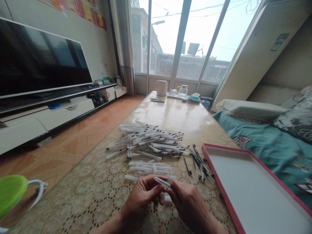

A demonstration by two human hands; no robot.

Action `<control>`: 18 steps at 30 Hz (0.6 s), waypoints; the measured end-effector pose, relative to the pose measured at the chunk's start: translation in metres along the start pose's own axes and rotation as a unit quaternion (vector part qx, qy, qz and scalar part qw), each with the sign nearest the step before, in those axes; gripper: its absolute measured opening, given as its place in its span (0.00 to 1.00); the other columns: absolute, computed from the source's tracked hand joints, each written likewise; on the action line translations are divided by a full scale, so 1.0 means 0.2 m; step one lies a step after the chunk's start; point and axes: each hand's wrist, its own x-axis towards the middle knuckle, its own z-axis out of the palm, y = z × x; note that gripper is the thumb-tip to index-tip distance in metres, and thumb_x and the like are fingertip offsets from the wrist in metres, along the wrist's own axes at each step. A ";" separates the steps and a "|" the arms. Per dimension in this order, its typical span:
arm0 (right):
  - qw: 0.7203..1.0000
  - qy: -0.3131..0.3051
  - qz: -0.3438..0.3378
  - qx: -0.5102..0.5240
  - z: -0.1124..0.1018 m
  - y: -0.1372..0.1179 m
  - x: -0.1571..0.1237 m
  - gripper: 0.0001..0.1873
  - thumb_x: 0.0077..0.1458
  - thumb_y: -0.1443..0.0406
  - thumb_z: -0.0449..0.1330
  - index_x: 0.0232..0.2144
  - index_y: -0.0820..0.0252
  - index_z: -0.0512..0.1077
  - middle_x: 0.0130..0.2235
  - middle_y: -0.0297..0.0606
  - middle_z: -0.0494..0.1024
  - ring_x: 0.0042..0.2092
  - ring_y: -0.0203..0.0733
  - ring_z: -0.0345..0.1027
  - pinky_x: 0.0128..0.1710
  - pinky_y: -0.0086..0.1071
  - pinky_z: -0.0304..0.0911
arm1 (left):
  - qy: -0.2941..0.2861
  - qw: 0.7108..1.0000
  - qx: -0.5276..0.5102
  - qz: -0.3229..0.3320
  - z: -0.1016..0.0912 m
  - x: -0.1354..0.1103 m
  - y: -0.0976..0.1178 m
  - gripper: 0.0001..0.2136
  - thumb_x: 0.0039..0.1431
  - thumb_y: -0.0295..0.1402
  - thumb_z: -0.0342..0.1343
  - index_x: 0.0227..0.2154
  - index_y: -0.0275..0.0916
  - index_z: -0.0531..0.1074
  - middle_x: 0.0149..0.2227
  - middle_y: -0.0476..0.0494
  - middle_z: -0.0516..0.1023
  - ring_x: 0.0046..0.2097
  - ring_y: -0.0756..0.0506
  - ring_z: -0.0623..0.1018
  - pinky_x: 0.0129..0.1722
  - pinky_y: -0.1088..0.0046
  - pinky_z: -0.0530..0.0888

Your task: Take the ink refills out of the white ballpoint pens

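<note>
Both my hands meet over the near edge of the table [97, 188]. My left hand [143, 195] and my right hand [186, 198] are closed in a pinch on one white pen [162, 182] held between them. Just beyond them lies a big pile of white pen barrels [148, 143]. A smaller bunch of thin dark refills [197, 161] lies to the right of the pile. A short row of clear barrels [149, 167] lies right in front of my fingers.
A shallow red-rimmed white tray [253, 191] sits at the right. A white jug [161, 87] and a glass teapot [182, 91] stand at the table's far end. A green stool [12, 193] is at the left, a teal sofa [268, 146] at the right.
</note>
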 end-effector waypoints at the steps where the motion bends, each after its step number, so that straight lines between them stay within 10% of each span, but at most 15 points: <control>1: 1.000 -0.001 -0.002 0.004 0.00 0.00 0.00 0.14 0.64 0.62 0.43 0.33 0.58 0.66 0.27 0.36 0.75 0.28 0.36 0.70 0.27 0.24 0.58 | -0.002 1.000 -0.001 -0.003 0.00 0.00 0.01 0.14 0.44 0.37 0.65 0.34 0.36 0.76 0.23 0.46 0.76 0.17 0.53 0.71 0.13 0.82 0.65; 12: 0.952 0.084 0.167 0.241 -0.05 0.06 -0.02 0.25 0.62 0.52 0.40 0.23 0.59 0.64 0.19 0.32 0.67 0.20 0.33 0.61 0.20 0.24 0.56 | 0.114 0.988 -0.101 0.036 -0.06 0.02 0.04 0.11 0.44 0.35 0.66 0.30 0.34 0.77 0.24 0.47 0.77 0.24 0.53 0.75 0.22 0.82 0.70; 18: 0.959 0.082 0.140 0.234 -0.04 0.07 -0.03 0.24 0.62 0.53 0.43 0.22 0.60 0.65 0.17 0.29 0.64 0.20 0.32 0.59 0.21 0.24 0.54 | 0.125 0.986 -0.108 0.028 -0.07 0.02 0.03 0.11 0.44 0.34 0.66 0.29 0.34 0.77 0.24 0.47 0.78 0.25 0.52 0.76 0.25 0.80 0.73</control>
